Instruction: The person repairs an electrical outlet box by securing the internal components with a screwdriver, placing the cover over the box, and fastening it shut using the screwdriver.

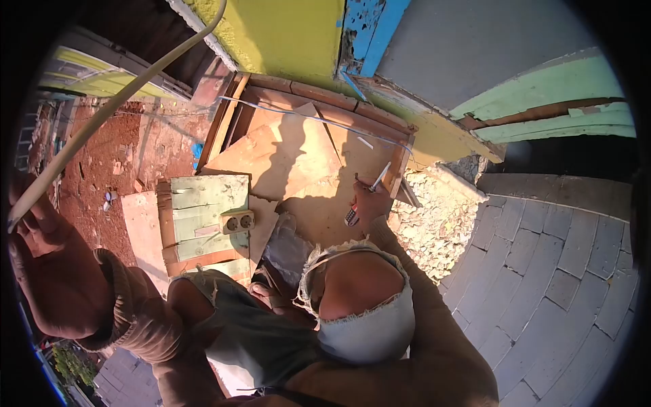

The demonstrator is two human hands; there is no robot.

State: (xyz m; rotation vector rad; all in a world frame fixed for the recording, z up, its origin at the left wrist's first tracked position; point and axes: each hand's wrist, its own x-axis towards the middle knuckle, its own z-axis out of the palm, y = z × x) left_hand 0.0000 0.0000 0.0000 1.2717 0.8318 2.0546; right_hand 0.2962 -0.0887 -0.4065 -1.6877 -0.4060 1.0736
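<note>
Beige cable (129, 93) slants up rightward across left hand (57, 285), hold unclear; right hand (371, 203) clasps a similarly slanted tool (382, 176).

I have passing room over the middle of the plywood sheet (313, 163), between the right hand (371, 203) and the socket (237, 222). The wooden frame (402, 165) bounds that space on the right, close by the hand, and a thin wire (298, 115) crosses its far end. Nearer me, the bent knee (359, 285) and plastic bag (288, 247) obstruct the way in. A thick cable (115, 108) slants away from the left hand (61, 278), barring a straight path there.
</note>
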